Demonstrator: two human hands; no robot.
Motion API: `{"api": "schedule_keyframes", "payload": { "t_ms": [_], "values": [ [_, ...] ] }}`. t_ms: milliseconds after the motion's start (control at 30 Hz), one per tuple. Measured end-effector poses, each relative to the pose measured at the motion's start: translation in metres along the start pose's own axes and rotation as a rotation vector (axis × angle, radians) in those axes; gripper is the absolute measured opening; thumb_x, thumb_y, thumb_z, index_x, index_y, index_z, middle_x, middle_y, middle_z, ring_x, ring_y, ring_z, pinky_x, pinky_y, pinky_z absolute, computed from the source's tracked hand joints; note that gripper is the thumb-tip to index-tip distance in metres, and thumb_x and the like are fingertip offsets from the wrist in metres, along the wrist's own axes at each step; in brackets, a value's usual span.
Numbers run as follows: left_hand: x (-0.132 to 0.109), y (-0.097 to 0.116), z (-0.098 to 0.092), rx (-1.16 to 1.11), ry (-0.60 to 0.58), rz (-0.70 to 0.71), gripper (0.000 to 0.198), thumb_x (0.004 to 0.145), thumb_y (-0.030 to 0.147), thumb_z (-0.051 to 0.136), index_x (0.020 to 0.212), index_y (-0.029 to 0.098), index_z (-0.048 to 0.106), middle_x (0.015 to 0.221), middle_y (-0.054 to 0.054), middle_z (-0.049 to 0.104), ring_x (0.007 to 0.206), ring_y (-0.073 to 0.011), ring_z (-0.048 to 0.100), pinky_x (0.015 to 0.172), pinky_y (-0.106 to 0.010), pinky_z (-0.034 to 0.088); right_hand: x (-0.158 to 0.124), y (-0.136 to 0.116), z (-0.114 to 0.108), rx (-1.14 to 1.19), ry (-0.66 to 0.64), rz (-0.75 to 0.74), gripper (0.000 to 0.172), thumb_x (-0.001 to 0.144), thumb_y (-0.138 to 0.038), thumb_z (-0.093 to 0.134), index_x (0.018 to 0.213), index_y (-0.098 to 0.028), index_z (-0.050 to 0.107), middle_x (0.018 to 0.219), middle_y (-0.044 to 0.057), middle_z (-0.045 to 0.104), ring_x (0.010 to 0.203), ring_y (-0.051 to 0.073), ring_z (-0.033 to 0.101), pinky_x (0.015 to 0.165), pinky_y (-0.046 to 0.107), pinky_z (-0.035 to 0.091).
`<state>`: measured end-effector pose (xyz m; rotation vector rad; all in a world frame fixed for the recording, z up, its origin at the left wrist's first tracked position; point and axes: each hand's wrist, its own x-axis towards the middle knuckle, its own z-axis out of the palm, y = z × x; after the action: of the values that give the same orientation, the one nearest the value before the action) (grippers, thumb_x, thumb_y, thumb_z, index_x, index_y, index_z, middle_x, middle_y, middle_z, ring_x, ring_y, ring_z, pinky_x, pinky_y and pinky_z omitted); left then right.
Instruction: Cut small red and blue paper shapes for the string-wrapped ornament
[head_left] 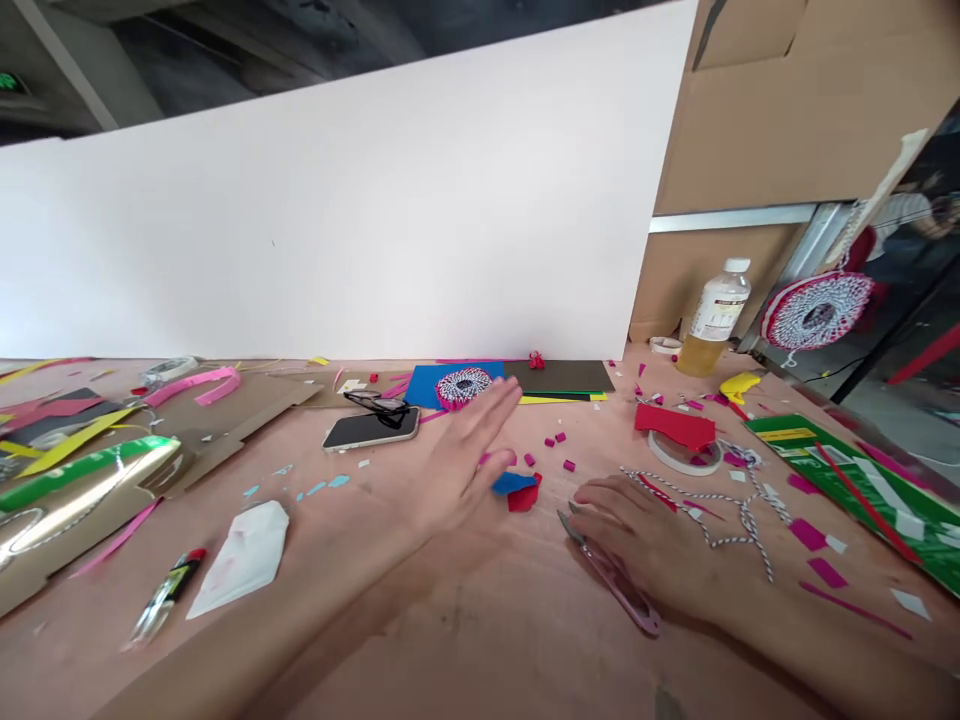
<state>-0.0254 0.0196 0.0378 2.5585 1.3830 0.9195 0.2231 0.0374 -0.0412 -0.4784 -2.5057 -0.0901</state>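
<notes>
My left hand (461,465) hovers over the middle of the table, fingers stretched out and nothing held. Just beside its thumb lie a blue paper scrap (512,483) and a red paper scrap (524,497). Palm down, my right hand (637,525) rests with its fingers extended, next to a pink-handled cutting tool (619,588) with a pointed metal blade. Black-and-white twisted cord (739,540) lies beyond that hand. A round woven piece with a pink rim (463,386) sits on blue paper (424,385) past my left fingertips.
A phone (371,428) with glasses (379,403) on it lies left of centre. Nearer are a white packet (244,555) and a red-capped tube (169,595). Tape (686,462), a bottle (716,320) and green card (870,490) stand or lie rightward. A white board (360,220) closes the back.
</notes>
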Motion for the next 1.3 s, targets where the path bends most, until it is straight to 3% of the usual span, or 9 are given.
{"api": "schedule_keyframes", "payload": {
  "t_ms": [100, 167, 233, 633, 800, 967, 1100, 1200, 1300],
  "values": [
    [-0.011, -0.003, 0.01, -0.062, -0.267, -0.016, 0.061, 0.088, 0.04, 0.045, 0.143, 0.025, 0.023, 0.148, -0.006, 0.025, 0.134, -0.0281, 0.025, 0.111, -0.041, 0.02, 0.002, -0.003, 0.006, 0.06, -0.053, 0.043, 0.018, 0.088, -0.012, 0.049, 0.1, -0.02, 0.06, 0.108, 0.007, 0.06, 0.104, 0.019, 0.051, 0.089, 0.036, 0.043],
    [-0.016, -0.011, 0.022, -0.06, -0.512, -0.006, 0.072, 0.082, 0.051, 0.051, 0.143, 0.024, 0.023, 0.147, -0.008, 0.025, 0.133, -0.0315, 0.027, 0.11, -0.046, 0.022, 0.005, -0.004, 0.008, 0.076, -0.116, 0.065, 0.015, 0.088, -0.013, 0.05, 0.096, -0.021, 0.061, 0.107, 0.005, 0.059, 0.102, 0.018, 0.051, 0.089, 0.033, 0.042],
    [-0.019, -0.019, 0.033, -0.011, -0.586, -0.007, 0.077, 0.081, 0.056, 0.049, 0.143, 0.023, 0.018, 0.148, -0.007, 0.02, 0.134, -0.0315, 0.023, 0.11, -0.047, 0.021, 0.008, -0.003, 0.008, 0.065, -0.156, 0.071, 0.013, 0.088, -0.014, 0.05, 0.092, -0.02, 0.062, 0.106, 0.005, 0.059, 0.1, 0.017, 0.051, 0.088, 0.031, 0.041],
    [-0.022, -0.035, 0.041, 0.135, -0.573, 0.083, 0.074, 0.086, 0.056, 0.041, 0.144, 0.027, 0.007, 0.149, -0.004, 0.013, 0.135, -0.0288, 0.022, 0.109, -0.048, 0.024, 0.018, -0.002, 0.003, -0.016, -0.216, 0.111, 0.009, 0.085, -0.018, 0.054, 0.09, -0.021, 0.061, 0.1, 0.001, 0.061, 0.095, 0.014, 0.051, 0.088, 0.025, 0.037],
    [-0.022, -0.034, 0.039, 0.156, -0.586, 0.054, 0.073, 0.086, 0.057, 0.04, 0.144, 0.028, 0.007, 0.149, -0.003, 0.014, 0.135, -0.0289, 0.021, 0.108, -0.048, 0.025, 0.018, 0.043, -0.029, -0.18, -0.122, 0.451, 0.023, 0.084, -0.01, 0.047, 0.1, -0.017, 0.062, 0.108, 0.01, 0.059, 0.102, 0.022, 0.05, 0.09, 0.037, 0.036],
    [-0.02, -0.03, 0.037, 0.166, -0.596, 0.065, 0.073, 0.086, 0.056, 0.039, 0.144, 0.027, 0.005, 0.149, -0.005, 0.011, 0.135, -0.0308, 0.019, 0.107, -0.052, 0.024, 0.001, 0.104, -0.065, -0.25, -0.166, 0.754, 0.014, 0.082, -0.021, 0.054, 0.077, -0.016, 0.066, 0.086, 0.009, 0.062, 0.082, 0.021, 0.057, 0.072, 0.032, 0.043],
    [-0.02, -0.031, 0.038, 0.164, -0.558, 0.113, 0.072, 0.084, 0.056, 0.044, 0.143, 0.032, 0.01, 0.15, -0.004, 0.008, 0.135, -0.0338, 0.015, 0.107, -0.055, 0.021, -0.014, 0.124, -0.069, -0.213, -0.281, 0.844, 0.014, 0.082, -0.028, 0.058, 0.078, -0.015, 0.063, 0.081, 0.003, 0.062, 0.072, 0.015, 0.057, 0.066, 0.03, 0.045],
    [-0.022, -0.03, 0.037, 0.121, -0.506, 0.103, 0.08, 0.082, 0.056, 0.048, 0.144, 0.03, 0.006, 0.149, -0.004, 0.012, 0.134, -0.0325, 0.022, 0.108, -0.049, 0.024, -0.017, 0.127, -0.067, -0.211, -0.299, 0.869, 0.015, 0.082, -0.028, 0.058, 0.088, -0.015, 0.062, 0.093, 0.005, 0.062, 0.083, 0.017, 0.058, 0.073, 0.033, 0.045],
    [-0.021, -0.027, 0.032, 0.098, -0.551, 0.106, 0.079, 0.082, 0.055, 0.048, 0.144, 0.03, 0.006, 0.149, -0.003, 0.015, 0.133, -0.0311, 0.026, 0.108, -0.046, 0.026, -0.014, 0.125, -0.068, -0.205, -0.284, 0.855, 0.015, 0.08, -0.021, 0.054, 0.092, -0.015, 0.063, 0.102, 0.01, 0.061, 0.094, 0.022, 0.056, 0.077, 0.032, 0.041]
  ]
}}
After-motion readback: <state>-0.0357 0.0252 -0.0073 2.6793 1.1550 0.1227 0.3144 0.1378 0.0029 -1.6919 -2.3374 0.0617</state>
